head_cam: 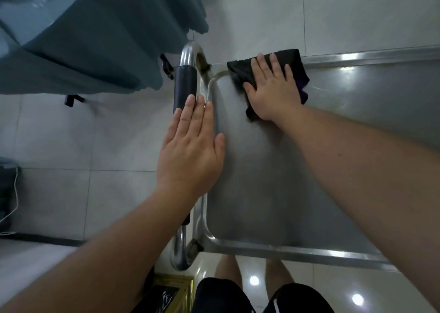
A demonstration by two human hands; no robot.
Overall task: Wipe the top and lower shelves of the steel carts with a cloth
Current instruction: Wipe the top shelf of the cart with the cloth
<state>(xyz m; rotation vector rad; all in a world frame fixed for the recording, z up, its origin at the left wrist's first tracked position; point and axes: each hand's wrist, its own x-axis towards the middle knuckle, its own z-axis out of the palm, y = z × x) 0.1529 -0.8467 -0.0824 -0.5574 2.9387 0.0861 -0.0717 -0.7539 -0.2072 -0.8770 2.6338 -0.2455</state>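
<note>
The steel cart's top shelf [273, 174] fills the middle and right of the head view, with a raised rim all round. A dark cloth [240, 71] lies at the shelf's far left corner. My right hand [271, 89] presses flat on the cloth, fingers spread. My left hand [190, 146] rests flat on the shelf's left rim, its fingertips touching the black grip of the cart handle [185, 86]. The lower shelf is hidden beneath the top one.
A table draped in a teal cloth [95, 39] stands at the upper left, close to the cart handle. Pale floor tiles [71, 134] surround the cart. A gold-framed object [171, 293] sits by my legs at the bottom.
</note>
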